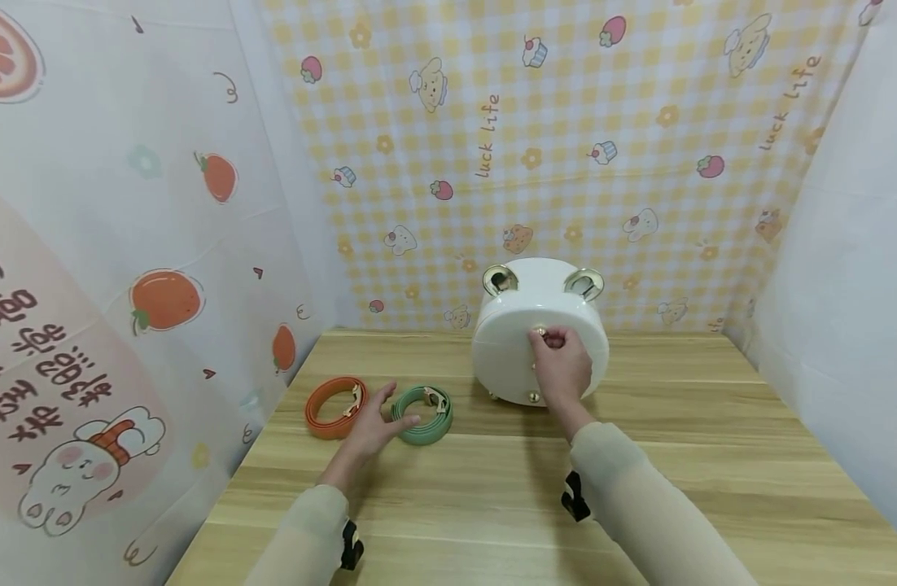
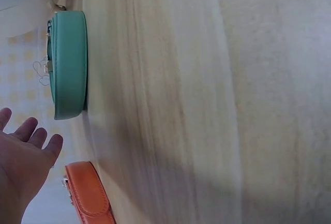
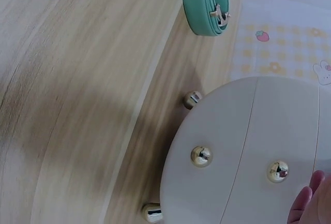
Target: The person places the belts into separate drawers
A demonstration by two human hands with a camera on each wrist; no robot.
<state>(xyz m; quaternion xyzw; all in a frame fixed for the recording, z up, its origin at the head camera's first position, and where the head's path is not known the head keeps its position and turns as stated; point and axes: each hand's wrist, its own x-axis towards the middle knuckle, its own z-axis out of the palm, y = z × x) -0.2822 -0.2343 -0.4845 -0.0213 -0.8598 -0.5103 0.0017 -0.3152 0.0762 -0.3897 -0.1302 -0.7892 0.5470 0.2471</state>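
A white rounded drawer box [image 1: 503, 350] with gold knobs, gold feet and two gold ear-like rings stands at the back of the table. My right hand [image 1: 563, 366] is at its front, thumb and fingers pinching the top gold knob [image 1: 540, 330]. The lower knobs [image 3: 201, 156] show in the right wrist view, where the top one is out of sight. Fingers spread, my left hand [image 1: 371, 425] hovers between a coiled orange belt [image 1: 319, 419] and a coiled green belt [image 1: 424, 433], holding nothing. In the left wrist view the green belt [image 2: 71, 63] lies beyond its fingertips.
The wooden table [image 1: 448, 505] reaches back to a yellow checked curtain [image 1: 551, 187]. A white printed curtain [image 1: 221, 366] runs along the left side, and a plain white one [image 1: 822, 268] along the right.
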